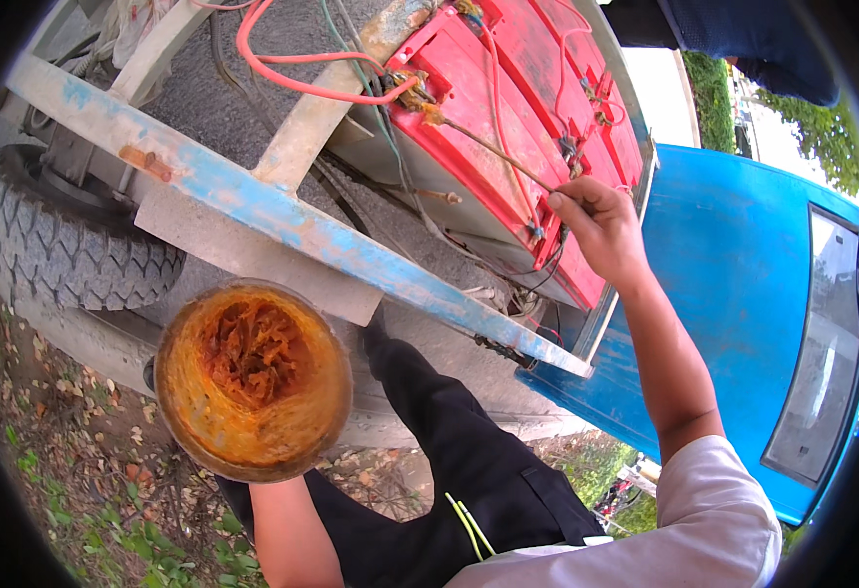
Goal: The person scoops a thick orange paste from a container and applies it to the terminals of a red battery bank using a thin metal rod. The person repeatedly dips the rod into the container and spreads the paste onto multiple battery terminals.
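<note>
Between the thumb and fingers of my right hand point(597, 220) is the end of a thin rod point(499, 152). Its far tip, coated in orange-brown grease, touches the corded terminal area point(418, 95) of a red-topped battery point(473, 147). More red batteries point(547, 44) stand beside it, joined by red wires. At the lower left, a round tub point(253, 378) of orange-brown grease faces up at the end of my left forearm. The tub hides my left hand, so its grip cannot be seen.
A worn blue and white metal frame rail point(282, 213) crosses between me and the batteries. A tyre point(69, 235) is at the left, a blue vehicle panel point(723, 294) at the right. Loose wires hang by the batteries. Another person's dark sleeve point(753, 44) shows at the top right.
</note>
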A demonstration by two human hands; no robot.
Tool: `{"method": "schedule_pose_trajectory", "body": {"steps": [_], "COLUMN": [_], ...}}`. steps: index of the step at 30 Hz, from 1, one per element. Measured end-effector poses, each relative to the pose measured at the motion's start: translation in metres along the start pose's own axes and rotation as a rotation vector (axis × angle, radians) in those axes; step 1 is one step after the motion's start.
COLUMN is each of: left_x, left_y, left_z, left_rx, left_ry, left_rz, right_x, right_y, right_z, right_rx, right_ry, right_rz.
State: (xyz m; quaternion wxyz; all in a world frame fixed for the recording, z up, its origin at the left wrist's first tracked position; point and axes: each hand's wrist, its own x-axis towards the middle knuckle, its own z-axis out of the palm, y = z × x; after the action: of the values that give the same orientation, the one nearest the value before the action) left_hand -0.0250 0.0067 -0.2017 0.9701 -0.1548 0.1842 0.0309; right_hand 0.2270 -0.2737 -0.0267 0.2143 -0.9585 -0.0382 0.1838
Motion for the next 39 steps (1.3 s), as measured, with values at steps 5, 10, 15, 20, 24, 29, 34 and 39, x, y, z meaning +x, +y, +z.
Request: {"method": "schedule_pose_trajectory", "body": {"steps": [5,10,15,20,24,29,34,39], "left_x": [-0.002,-0.003,-0.006,-0.005,-0.005,-0.007,-0.007,-0.008], "left_y": [-0.004,-0.006,-0.005,-0.007,-0.009,-0.003,-0.004,-0.004], "left_z": [0.002,-0.001,-0.004,-0.007,-0.007,-0.002,0.002,0.008], "left_rx": [0.0,0.026,0.002,-0.051,-0.112,-0.058,-0.076,-0.02], "left_ry": [0.02,0.001,-0.081,-0.118,-0.096,-0.199,-0.165,-0.198], "left_rz": [0.013,0.018,-0.023,-0.034,-0.024,-0.033,-0.011,-0.014], "right_x": [0.009,0.047,0.073,0.102,0.1,0.086,0.098,0.099], "right_y": [-0.019,-0.051,-0.088,-0.148,-0.156,-0.13,-0.112,-0.111], "right_z": [-0.022,-0.037,-0.043,-0.065,-0.077,-0.075,-0.052,-0.054], "right_rx": [-0.196,-0.496,-0.736,-0.97,-0.783,-0.751,-0.738,-0.814], "right_ry": [-0.037,-0.068,0.008,-0.08,-0.193,-0.222,-0.161,-0.09], "right_rz": [-0.233,-0.574,-0.978,-1.222,-1.104,-0.907,-1.019,-1.03]}}
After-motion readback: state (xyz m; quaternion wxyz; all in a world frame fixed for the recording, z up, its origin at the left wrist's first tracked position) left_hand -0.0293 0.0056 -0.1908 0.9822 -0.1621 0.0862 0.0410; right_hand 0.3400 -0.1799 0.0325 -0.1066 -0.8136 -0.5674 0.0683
